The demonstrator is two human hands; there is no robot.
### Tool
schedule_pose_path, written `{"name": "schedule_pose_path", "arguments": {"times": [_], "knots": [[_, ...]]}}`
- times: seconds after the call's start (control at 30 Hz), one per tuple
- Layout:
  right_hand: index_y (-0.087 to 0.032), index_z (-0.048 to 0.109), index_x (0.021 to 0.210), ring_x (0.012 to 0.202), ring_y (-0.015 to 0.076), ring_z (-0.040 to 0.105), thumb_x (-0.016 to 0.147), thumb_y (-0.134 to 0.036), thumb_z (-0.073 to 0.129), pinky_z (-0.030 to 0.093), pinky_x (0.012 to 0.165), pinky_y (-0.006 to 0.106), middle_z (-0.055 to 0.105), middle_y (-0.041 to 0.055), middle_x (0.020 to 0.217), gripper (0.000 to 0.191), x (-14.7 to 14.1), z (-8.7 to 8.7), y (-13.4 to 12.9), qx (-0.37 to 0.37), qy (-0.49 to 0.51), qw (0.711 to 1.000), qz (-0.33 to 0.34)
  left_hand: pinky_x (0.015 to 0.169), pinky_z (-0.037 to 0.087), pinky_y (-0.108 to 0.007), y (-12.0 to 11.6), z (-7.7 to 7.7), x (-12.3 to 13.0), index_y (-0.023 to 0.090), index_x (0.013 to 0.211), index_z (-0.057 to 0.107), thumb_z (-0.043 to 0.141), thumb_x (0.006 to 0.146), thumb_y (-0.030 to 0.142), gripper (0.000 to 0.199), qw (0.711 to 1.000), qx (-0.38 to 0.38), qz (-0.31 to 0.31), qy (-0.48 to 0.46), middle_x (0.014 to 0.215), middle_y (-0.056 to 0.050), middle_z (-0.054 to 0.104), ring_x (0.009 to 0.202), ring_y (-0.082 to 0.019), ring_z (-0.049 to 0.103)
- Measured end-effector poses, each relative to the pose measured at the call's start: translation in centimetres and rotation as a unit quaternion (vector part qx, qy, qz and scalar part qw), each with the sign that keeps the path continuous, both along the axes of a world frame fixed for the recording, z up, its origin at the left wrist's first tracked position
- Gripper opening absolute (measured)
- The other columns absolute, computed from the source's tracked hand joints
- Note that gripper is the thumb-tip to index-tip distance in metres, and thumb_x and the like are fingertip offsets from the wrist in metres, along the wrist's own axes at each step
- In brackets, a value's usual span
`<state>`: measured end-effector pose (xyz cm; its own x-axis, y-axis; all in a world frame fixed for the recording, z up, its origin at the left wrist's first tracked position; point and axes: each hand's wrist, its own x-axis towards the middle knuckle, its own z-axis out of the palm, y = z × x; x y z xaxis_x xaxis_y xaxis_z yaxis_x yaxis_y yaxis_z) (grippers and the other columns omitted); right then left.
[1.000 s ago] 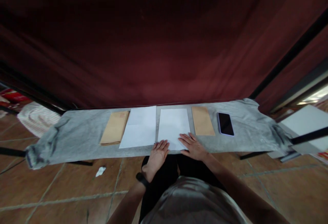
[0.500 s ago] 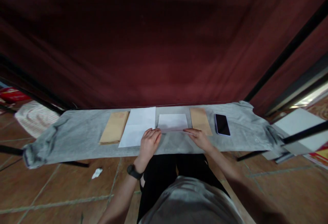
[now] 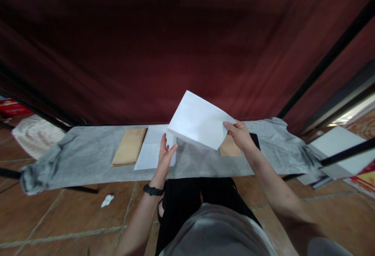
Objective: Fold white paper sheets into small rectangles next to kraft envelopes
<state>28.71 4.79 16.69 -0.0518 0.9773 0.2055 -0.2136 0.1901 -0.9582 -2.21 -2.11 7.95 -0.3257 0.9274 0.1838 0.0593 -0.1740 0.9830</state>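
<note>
A right hand [image 3: 240, 134] pinches a white paper [image 3: 200, 119] by one end, aslant above the cloth-covered tabletop [image 3: 202, 166]; the left hand [image 3: 164, 159], open, is near its other end. Light, two-ended support should limit creasing.

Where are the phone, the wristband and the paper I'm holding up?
Phone [image 3: 256, 141]: head view, on its uncovered part beside the right forearm.
Wristband [image 3: 153, 190]: head view, middle of the band.
Paper [image 3: 200, 119]: head view, middle of the sheet.

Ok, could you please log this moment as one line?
right hand: holding white rectangular paper, tilted | left hand: open, beside it | tan paper stack: on grey fabric cover
</note>
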Motion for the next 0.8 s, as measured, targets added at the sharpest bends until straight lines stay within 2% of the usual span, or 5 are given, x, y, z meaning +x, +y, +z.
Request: {"name": "schedule_pose_path", "arguments": {"times": [0.17, 0.3, 0.57, 0.7, 0.8], "knots": [[-0.020, 0.076, 0.091, 0.071, 0.0186, 0.070, 0.067, -0.047, 0.085, 0.056, 0.068, 0.031, 0.078, 0.0024, 0.083, 0.037, 0.8, 0.9, 1.3, -0.033, 0.027, 0.999, 0.026, 0.123, 0.026, -0.044, -0.1, 0.7, -0.6, 0.029, 0.147, 0.044, 0.080, 0.077, 0.045, 0.081, 0.999, 0.046, -0.011, -0.008, 0.163, -0.007, 0.036, 0.151, -0.028, 0.031], [-0.019, 0.075, 0.094, 0.073, 0.0192, 0.070, 0.068, -0.047, 0.083, 0.056, 0.071, 0.032, 0.078, 0.0031, 0.083, 0.040, 0.9, -0.5, 3.9, -0.032, 0.008, 0.999, 0.026, 0.095, 0.051, -0.034, -0.9, 1.3, -1.2, 0.019, 0.109, 0.067, 0.079, 0.076, 0.049, 0.046, 0.997, -0.027, -0.070, -0.013, 0.113, -0.008, 0.073, 0.106, -0.023, 0.067], [-0.018, 0.065, 0.124, 0.100, 0.0244, 0.069, 0.079, -0.047, 0.067, 0.054, 0.092, 0.042, 0.075, 0.0090, 0.109, 0.054, -1.6, -5.5, 9.8, 0.016, -0.128, 0.989, -0.079, 0.046, 0.041, -0.021, -1.9, -2.6, 1.4, 0.018, 0.079, 0.064, 0.076, 0.069, 0.053, 0.038, 0.985, -0.171, -0.028, -0.026, 0.061, 0.004, 0.060, 0.053, -0.012, 0.053], [-0.017, 0.046, 0.149, 0.140, 0.0275, 0.047, 0.091, -0.036, 0.055, 0.039, 0.116, 0.047, 0.051, 0.0157, 0.150, 0.062, -3.5, -9.6, 7.9, 0.110, -0.312, 0.935, -0.126, 0.039, 0.038, -0.020, -2.0, -5.0, 2.8, 0.019, 0.079, 0.060, 0.073, 0.072, 0.050, 0.034, 0.977, -0.209, -0.007, -0.028, 0.059, 0.005, 0.058, 0.047, -0.011, 0.052], [-0.018, 0.044, 0.152, 0.146, 0.0251, 0.040, 0.098, -0.031, 0.044, 0.035, 0.120, 0.046, 0.044, 0.0137, 0.157, 0.055, -5.1, -13.6, 3.8, 0.170, -0.448, 0.878, -0.029, 0.039, 0.040, -0.020, -1.8, -6.2, 3.5, 0.019, 0.083, 0.060, 0.073, 0.075, 0.047, 0.032, 0.970, -0.241, -0.007, -0.022, 0.061, 0.004, 0.061, 0.045, -0.011, 0.056]]}}
